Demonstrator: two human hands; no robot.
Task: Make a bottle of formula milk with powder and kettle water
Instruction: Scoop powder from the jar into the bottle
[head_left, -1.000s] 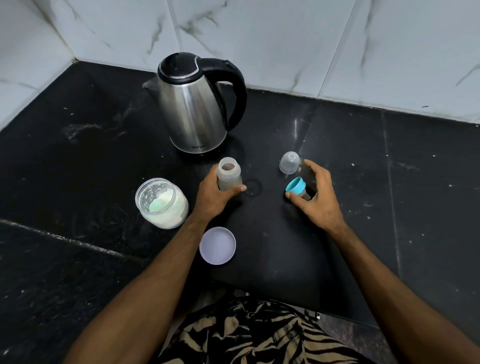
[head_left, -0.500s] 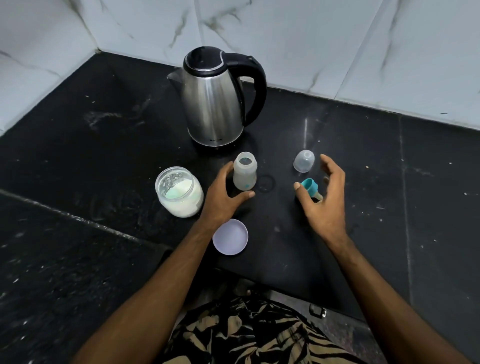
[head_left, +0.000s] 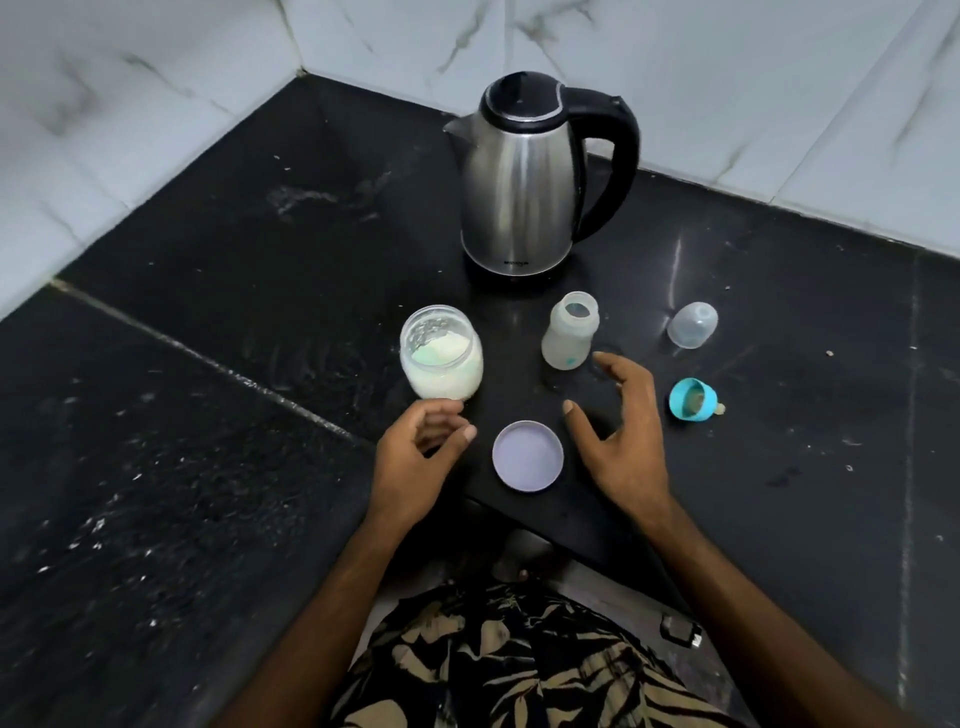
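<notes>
An open, uncapped baby bottle (head_left: 569, 338) stands on the black counter in front of a steel kettle (head_left: 524, 176) with a black lid and handle. To its left sits an open jar of white powder (head_left: 441, 358), and the jar's lilac lid (head_left: 528, 455) lies near the counter edge. My left hand (head_left: 415, 457) hovers just below the jar, fingers curled, holding nothing. My right hand (head_left: 618, 431) is spread open between the lid and the bottle. The blue teat ring (head_left: 691, 399) lies on its side to the right, with the clear bottle cap (head_left: 692, 325) behind it.
White marble-patterned wall tiles (head_left: 779, 104) meet in a corner behind the kettle. The black counter (head_left: 260, 234) stretches left and right, speckled with pale crumbs. Its front edge (head_left: 571, 540) drops off just below the lilac lid, above my patterned shorts.
My left hand has let go of the bottle and moved left and down toward the powder jar. My right hand has released the blue teat ring and shifted left. The camera view has swung left.
</notes>
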